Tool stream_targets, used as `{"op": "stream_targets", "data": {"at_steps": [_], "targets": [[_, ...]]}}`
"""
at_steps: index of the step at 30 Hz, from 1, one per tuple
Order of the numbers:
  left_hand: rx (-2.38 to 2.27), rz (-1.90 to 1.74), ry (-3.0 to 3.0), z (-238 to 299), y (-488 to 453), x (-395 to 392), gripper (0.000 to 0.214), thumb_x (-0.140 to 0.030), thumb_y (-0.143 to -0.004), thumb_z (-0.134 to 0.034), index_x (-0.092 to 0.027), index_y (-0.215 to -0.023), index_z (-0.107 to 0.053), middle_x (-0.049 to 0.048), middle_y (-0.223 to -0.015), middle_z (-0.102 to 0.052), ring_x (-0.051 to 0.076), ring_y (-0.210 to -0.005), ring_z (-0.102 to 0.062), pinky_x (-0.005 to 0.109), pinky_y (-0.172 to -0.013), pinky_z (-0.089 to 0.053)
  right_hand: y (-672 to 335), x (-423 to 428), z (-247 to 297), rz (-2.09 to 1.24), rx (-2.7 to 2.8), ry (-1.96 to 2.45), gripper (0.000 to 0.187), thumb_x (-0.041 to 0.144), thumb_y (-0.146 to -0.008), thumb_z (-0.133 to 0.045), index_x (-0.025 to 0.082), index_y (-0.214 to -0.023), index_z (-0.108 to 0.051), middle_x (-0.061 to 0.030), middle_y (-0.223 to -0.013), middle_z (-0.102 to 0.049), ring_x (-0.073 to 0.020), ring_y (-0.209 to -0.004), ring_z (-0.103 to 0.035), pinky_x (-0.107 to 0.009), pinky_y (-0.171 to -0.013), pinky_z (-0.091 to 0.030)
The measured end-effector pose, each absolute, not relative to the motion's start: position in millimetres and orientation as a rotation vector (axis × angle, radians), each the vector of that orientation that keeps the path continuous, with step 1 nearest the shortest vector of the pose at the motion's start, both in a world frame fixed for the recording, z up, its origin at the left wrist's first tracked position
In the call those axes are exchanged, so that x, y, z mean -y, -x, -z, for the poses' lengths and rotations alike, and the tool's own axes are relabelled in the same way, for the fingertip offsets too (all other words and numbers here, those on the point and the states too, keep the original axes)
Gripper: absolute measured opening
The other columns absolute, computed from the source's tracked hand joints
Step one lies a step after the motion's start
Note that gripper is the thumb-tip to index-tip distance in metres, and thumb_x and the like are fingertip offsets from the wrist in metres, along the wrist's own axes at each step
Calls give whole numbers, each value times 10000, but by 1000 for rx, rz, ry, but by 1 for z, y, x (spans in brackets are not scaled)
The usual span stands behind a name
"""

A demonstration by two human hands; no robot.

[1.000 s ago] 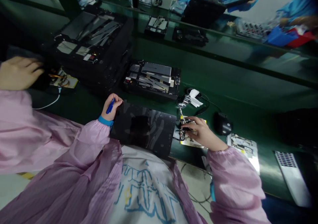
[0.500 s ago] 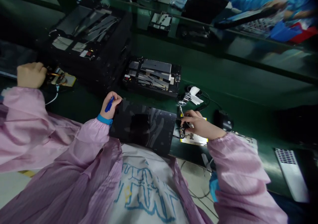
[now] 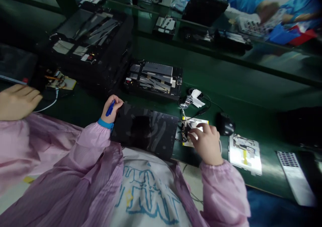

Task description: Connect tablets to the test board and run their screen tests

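My left hand is closed round a blue pen and rests against the left edge of a black tablet, which lies glass side up at the near edge of the green bench. My right hand is palm down just right of the tablet. Its bent fingers press on a small yellow-and-white card with a connector clip and thin wires. What the fingertips grip is hidden.
An opened device lies behind the tablet, beside a stack of black trays. A black mouse, a printed card and a taped cable lie to the right. A co-worker's hand is at the far left. Blue-sleeved people work opposite.
My right hand has slid right and down, from pinching at the connector to lying over the card. The co-worker's hand has pulled back from the small board at left. My left hand stays put.
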State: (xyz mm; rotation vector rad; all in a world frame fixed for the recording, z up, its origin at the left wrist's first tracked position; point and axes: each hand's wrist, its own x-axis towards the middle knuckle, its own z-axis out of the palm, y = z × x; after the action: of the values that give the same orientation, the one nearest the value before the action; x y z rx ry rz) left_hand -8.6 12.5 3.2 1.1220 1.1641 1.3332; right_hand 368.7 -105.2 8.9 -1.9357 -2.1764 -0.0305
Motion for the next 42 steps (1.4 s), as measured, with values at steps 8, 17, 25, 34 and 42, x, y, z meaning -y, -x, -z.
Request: {"op": "stream_targets", "data": {"at_steps": [8,17,25,34,42], "targets": [[-1201,-1318,-1154,-8,7,-12,229,-166,-653,-639,-189,-685,-414,-17,-685,-562,115,-587,-497,241,-533,-351,-343,121,19,-237,1614,1971,242,344,-840,-487,160,-758,-622,-100,-753,-623,-222,-706,-562,-360,-669,-461],[-1181,-1326,-1151,-5,8,-12,227,-164,-660,-633,-190,-694,-410,-18,-684,-556,119,-594,-509,241,-540,-361,-337,118,20,-222,1543,2045,199,298,-810,-465,161,-793,-608,-128,-807,-637,-248,-765,-575,-373,-694,-464],[-1182,-1328,-1155,-5,8,-13,230,-169,-652,-645,-191,-691,-419,-20,-677,-559,114,-575,-491,239,-524,-341,-334,117,17,-208,1539,2078,154,269,-816,-453,184,-777,-575,-128,-791,-611,-256,-742,-548,-375,-662,-433],[-1219,-1320,-1204,-7,8,-12,241,-194,-653,-651,-191,-688,-412,-15,-705,-563,123,-626,-515,252,-578,-387,-330,118,17,-198,1540,2089,149,267,-819,-447,181,-789,-564,-138,-793,-605,-260,-723,-541,-378,-648,-413],[-1264,-1314,-1339,-16,14,-2,257,-226,-676,-669,-192,-712,-417,-2,-756,-598,134,-673,-543,268,-616,-421,-340,121,7,-287,1479,2003,200,326,-811,-470,176,-770,-595,-87,-703,-620,-204,-619,-552,-329,-583,-432]]}}
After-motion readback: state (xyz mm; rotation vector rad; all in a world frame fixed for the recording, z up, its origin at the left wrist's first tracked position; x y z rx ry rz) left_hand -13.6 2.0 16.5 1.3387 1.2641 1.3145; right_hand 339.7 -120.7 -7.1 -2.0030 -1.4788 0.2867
